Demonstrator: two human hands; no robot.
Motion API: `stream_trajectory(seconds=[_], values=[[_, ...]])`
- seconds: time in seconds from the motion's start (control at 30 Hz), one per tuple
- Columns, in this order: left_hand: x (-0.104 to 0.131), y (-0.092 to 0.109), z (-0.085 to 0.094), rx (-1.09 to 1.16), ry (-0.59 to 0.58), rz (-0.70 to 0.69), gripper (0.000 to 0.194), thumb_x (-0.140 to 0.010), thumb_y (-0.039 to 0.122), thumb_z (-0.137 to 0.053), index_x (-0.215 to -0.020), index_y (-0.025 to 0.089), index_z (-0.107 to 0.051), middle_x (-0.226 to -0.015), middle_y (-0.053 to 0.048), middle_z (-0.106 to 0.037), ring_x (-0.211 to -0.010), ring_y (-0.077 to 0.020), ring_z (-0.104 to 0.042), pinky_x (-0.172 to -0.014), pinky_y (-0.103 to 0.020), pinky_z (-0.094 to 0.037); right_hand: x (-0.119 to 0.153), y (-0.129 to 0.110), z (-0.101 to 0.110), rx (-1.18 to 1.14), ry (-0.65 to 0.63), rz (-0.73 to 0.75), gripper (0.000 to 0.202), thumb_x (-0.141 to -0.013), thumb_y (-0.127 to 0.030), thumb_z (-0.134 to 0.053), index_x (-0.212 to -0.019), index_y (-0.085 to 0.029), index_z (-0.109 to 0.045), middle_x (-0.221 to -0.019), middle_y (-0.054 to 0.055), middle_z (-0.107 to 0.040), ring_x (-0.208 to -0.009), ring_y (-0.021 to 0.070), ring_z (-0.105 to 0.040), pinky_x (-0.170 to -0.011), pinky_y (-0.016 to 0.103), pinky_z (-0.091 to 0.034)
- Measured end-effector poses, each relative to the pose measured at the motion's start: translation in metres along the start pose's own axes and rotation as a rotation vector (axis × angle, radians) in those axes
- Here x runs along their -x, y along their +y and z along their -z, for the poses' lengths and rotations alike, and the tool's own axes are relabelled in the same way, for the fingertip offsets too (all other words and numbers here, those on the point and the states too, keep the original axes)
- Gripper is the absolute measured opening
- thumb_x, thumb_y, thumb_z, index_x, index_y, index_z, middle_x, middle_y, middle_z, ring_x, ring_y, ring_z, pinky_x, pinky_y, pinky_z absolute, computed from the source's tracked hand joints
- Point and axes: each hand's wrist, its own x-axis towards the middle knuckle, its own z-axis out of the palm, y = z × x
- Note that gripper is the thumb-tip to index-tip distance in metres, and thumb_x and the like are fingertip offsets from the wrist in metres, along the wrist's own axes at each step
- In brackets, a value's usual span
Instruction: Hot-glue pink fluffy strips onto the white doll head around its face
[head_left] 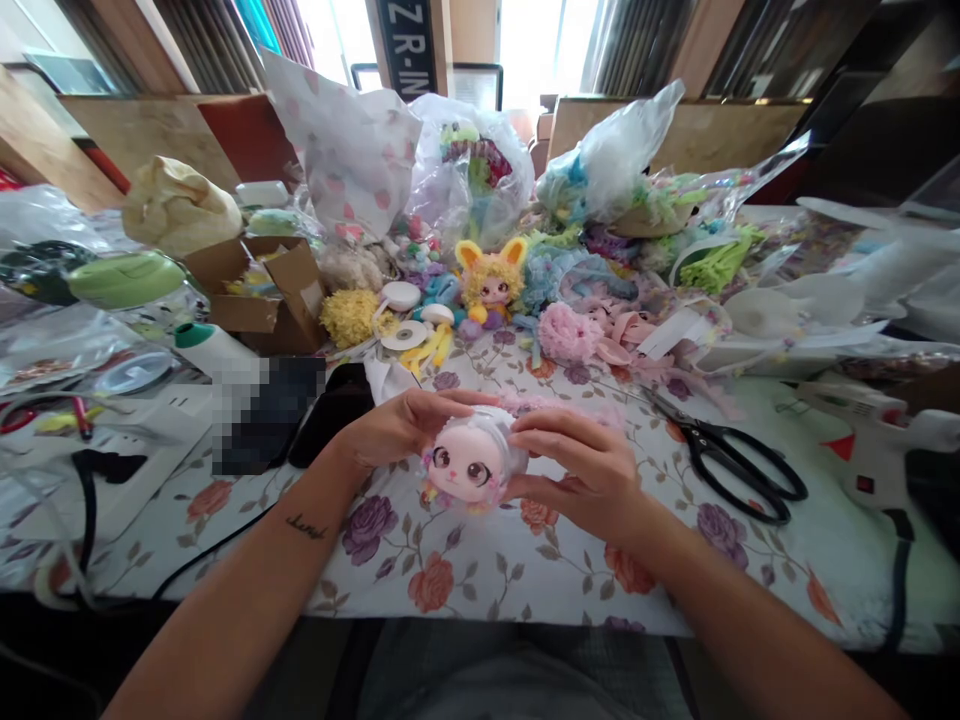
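Note:
Between my two hands is a doll head (pixel 469 460) with big brown eyes, a pale face and a whitish cap-like top. My left hand (pixel 409 425) grips it from the left and top, the fingers curled over its upper edge. On the other side my right hand (pixel 577 460) has its thumb and fingers pressed against the head. Pink frilly material (pixel 600 412) lies behind the head, partly covered by my right hand. Small colourful bits show under the face, too blurred to name.
A finished-looking yellow bunny-eared doll (pixel 493 285) sits among fluffy trims and plastic bags at the back. Black-handled scissors (pixel 739 465) and a glue gun (pixel 862 440) lie right. A cardboard box (pixel 262 295), a thread cone (pixel 214 350) and a black phone-like object (pixel 337 410) stand left.

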Motion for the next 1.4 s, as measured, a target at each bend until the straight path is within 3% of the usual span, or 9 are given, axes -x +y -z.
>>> stream_trajectory(seconds=[0.17,0.3,0.47,0.67,0.9,1.13,1.23,1.4], values=[[0.0,-0.001,-0.001,0.01,0.016,0.004,0.04,-0.075,0.014,-0.073,-0.111,0.031,-0.071,-0.142,-0.004,-0.051,-0.129,-0.0317,-0.048,-0.087,-0.03,-0.053,0.001,0.0,-0.001,0.006,-0.013,-0.015,0.027,-0.078,-0.03,-0.074,-0.099,-0.015,-0.066,-0.093,0.012,-0.069,-0.084,0.021,-0.068,-0.075,0.033,-0.059],[-0.001,0.004,-0.009,-0.046,0.17,0.021,0.042,-0.079,0.03,-0.071,-0.121,0.029,-0.065,-0.145,-0.007,-0.047,-0.128,-0.033,-0.047,-0.089,-0.032,-0.051,0.007,0.011,-0.003,-0.048,-0.033,-0.212,0.023,-0.085,-0.025,-0.066,-0.107,-0.018,-0.065,-0.105,0.012,-0.068,-0.089,0.0198,-0.068,-0.075,0.032,-0.06],[-0.005,0.007,-0.019,-0.449,0.36,0.009,0.041,-0.089,0.035,-0.059,-0.13,0.031,-0.057,-0.147,-0.004,-0.044,-0.138,-0.0294,-0.033,-0.108,-0.038,-0.036,0.017,0.031,-0.008,-0.058,-0.083,-0.438,0.025,-0.089,-0.02,-0.056,-0.111,-0.022,-0.066,-0.107,0.008,-0.07,-0.076,0.0169,-0.07,-0.071,0.032,-0.061],[-0.008,0.001,-0.027,-0.706,0.438,-0.078,0.038,-0.091,0.037,-0.054,-0.128,0.031,-0.058,-0.141,-0.004,-0.048,-0.135,-0.0252,-0.036,-0.114,-0.039,-0.027,0.023,0.04,-0.012,0.144,-0.228,-0.392,0.027,-0.089,-0.017,-0.049,-0.111,-0.019,-0.064,-0.097,0.008,-0.072,-0.08,0.0205,-0.069,-0.069,0.032,-0.058],[-0.007,-0.002,-0.036,-0.765,0.467,-0.08,0.038,-0.096,0.038,-0.042,-0.132,0.031,-0.053,-0.141,-0.004,-0.044,-0.137,-0.0214,-0.032,-0.116,-0.036,-0.021,0.024,0.039,-0.016,0.164,-0.233,-0.373,0.025,-0.09,-0.016,-0.048,-0.111,-0.02,-0.061,-0.099,0.008,-0.072,-0.085,0.0207,-0.069,-0.074,0.032,-0.056],[-0.006,-0.003,-0.041,-0.675,0.489,-0.044,0.041,-0.098,0.038,-0.034,-0.136,0.032,-0.049,-0.146,-0.002,-0.036,-0.14,-0.0211,-0.025,-0.118,-0.036,-0.015,0.027,0.04,-0.016,0.157,-0.223,-0.364,0.026,-0.091,-0.015,-0.048,-0.113,-0.02,-0.06,-0.101,0.008,-0.072,-0.088,0.021,-0.069,-0.075,0.033,-0.056],[-0.004,-0.001,-0.04,-0.625,0.448,-0.016,0.045,-0.099,0.04,-0.028,-0.14,0.031,-0.045,-0.15,-0.001,-0.032,-0.143,-0.0236,-0.017,-0.119,-0.04,-0.011,0.028,0.04,-0.015,0.157,-0.223,-0.367,0.027,-0.091,-0.017,-0.047,-0.114,-0.02,-0.061,-0.102,0.008,-0.072,-0.089,0.0219,-0.069,-0.075,0.034,-0.057],[-0.001,0.007,-0.036,-0.723,0.311,-0.007,0.062,-0.087,0.04,-0.058,-0.145,0.036,-0.035,-0.155,-0.002,-0.023,-0.144,-0.0309,-0.013,-0.118,-0.048,-0.01,0.027,0.04,-0.014,0.158,-0.2,-0.348,0.026,-0.09,-0.017,-0.047,-0.112,-0.02,-0.062,-0.097,0.008,-0.073,-0.085,0.0217,-0.07,-0.071,0.032,-0.057]])
